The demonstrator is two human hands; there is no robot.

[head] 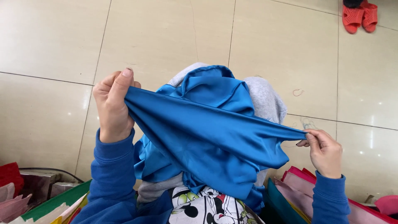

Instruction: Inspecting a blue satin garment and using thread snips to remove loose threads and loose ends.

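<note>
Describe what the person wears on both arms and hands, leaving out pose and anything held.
Both arms wear long blue sweatshirt sleeves with ribbed cuffs at the wrists. The left hand and right hand are bare: no gloves, rings or watch visible.

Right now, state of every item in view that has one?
Blue cloth: stretched taut between both hands.
Left hand: grip pinched on the cloth's edge, raised.
Right hand: grip pinched on the cloth's other end, lower.
Grey garment: bunched behind the cloth.
Red sandals: side by side on the floor.
</note>
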